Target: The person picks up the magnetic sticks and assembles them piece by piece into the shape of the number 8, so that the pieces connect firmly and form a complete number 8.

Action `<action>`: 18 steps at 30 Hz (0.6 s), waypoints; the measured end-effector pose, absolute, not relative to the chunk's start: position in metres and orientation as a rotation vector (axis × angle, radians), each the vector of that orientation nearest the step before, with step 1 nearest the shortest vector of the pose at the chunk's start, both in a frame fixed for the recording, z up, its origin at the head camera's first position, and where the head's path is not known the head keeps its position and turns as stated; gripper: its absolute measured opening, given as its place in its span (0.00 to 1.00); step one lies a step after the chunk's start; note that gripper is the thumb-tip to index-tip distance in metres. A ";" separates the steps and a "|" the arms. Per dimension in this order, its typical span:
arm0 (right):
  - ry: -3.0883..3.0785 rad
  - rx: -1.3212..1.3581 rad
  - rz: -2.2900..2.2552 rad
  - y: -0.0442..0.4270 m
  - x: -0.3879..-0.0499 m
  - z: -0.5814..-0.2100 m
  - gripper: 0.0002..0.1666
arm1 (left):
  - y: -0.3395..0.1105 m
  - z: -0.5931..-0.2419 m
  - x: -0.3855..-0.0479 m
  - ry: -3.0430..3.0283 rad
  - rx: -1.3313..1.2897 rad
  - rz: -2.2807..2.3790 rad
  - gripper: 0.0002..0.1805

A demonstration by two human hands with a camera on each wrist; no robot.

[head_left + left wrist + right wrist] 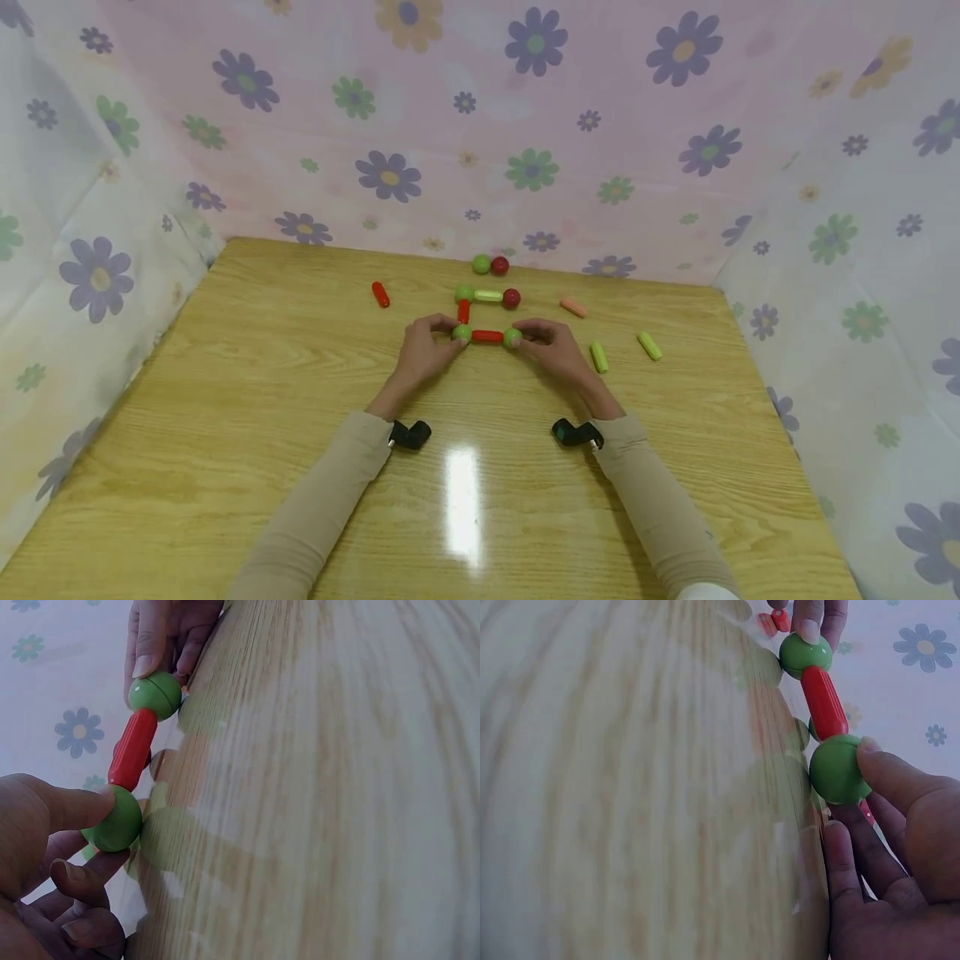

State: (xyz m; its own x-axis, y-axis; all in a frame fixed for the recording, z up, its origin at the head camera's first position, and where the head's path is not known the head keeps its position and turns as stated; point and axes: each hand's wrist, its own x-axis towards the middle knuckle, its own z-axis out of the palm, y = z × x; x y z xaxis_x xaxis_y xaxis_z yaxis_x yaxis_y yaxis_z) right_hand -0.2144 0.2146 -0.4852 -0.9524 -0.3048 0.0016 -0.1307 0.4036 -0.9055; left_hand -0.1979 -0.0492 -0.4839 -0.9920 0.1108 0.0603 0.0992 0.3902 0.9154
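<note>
My left hand (429,350) pinches a green ball (462,334) at the near left corner of a joined shape on the table. From that ball a red rod (487,337) runs right to another green ball (512,337), which my right hand (553,348) pinches between thumb and fingers. A second red rod (463,312) leads back from the left corner to a far green ball (465,293). There a pale yellow-green rod (488,296) goes right to a dark red ball (512,298). In the left wrist view, the red rod (133,750) spans both held balls.
Behind the shape lie a loose green ball (482,264) and a dark red ball (500,266), side by side. A red rod (381,294) is at left. To the right are an orange rod (573,307) and two yellow-green rods (598,357). Flowered cloth (480,192) encloses the table.
</note>
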 end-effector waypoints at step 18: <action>2.469 -0.357 -1.835 0.230 -0.213 -0.487 0.18 | -0.047 -0.486 -0.199 2.595 0.151 1.721 0.14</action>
State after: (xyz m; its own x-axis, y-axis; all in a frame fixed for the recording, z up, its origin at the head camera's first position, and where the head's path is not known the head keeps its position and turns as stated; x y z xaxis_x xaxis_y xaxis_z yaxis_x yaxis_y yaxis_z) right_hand -0.2134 0.2299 -0.4866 -0.9725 -0.2101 0.1009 -0.1572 0.2718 -0.9494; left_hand -0.1992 -0.0468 -0.4858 -0.9950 0.0941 0.0330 0.0670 0.3859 0.9201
